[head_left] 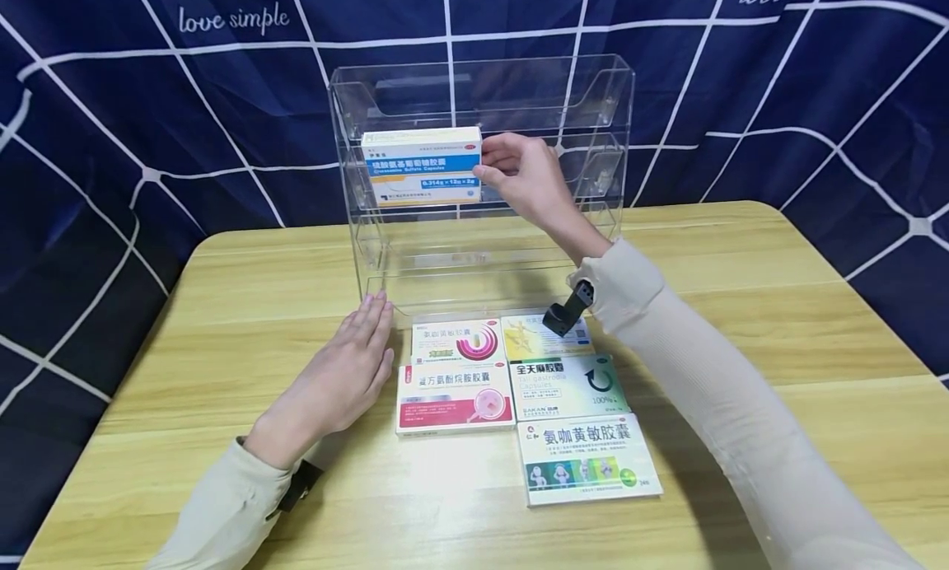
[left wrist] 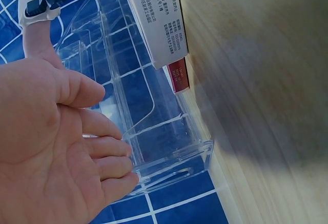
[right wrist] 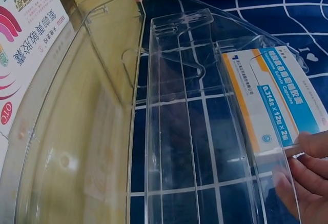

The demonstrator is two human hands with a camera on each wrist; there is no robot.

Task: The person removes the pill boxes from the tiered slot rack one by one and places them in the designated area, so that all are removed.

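Note:
A white, blue and orange medicine box (head_left: 423, 168) stands upright in an upper tier of a clear plastic rack (head_left: 485, 261). My right hand (head_left: 528, 175) pinches the box by its right end, thumb in front; the right wrist view shows the same medicine box (right wrist: 274, 101) behind a clear panel. My left hand (head_left: 337, 372) has its fingers extended, fingertips at the rack's lower left front corner. In the left wrist view the left hand (left wrist: 61, 147) shows its palm with nothing in it. Whether its fingertips press the rack, I cannot tell.
Several medicine boxes lie flat before the rack: a pink-and-white box (head_left: 454, 397), a white box with a magenta arc (head_left: 445, 339), a yellow box (head_left: 526, 337), a green-and-white box (head_left: 556, 397) and a white box with pictures (head_left: 586, 446). Dark blue cloth (head_left: 222, 142) hangs behind the wooden table (head_left: 245, 306).

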